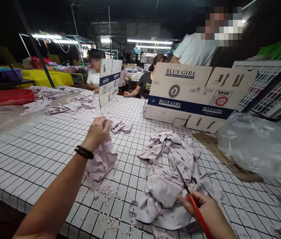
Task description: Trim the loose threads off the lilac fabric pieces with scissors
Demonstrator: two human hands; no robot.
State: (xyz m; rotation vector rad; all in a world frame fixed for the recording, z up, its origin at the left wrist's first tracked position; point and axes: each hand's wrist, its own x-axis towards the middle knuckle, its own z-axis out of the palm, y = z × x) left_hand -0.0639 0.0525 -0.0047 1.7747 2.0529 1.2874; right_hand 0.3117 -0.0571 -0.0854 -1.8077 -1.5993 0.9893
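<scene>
My left hand (97, 132), a dark beaded bracelet at its wrist, is closed on a pale pink fabric piece (103, 157) that hangs down to the table. In my right hand (206, 207) is a red-handled tool (197, 212) with a thin dark blade; its lower end leaves the frame, so its exact kind is unclear. The blade points forward over a heap of pale pink fabric pieces (164, 189). More of the same fabric (120, 126) lies just beyond my left hand. Small fabric scraps (105, 192) are scattered below the held piece.
A grid-patterned tabletop (63, 149) carries everything. Beer cartons (180, 96) (109, 81) stand upright at the far side. Clear plastic (257, 146) lies at right over brown cardboard (230, 159). A red basin (8, 97) and more fabric (56, 93) sit at left. Several people are beyond.
</scene>
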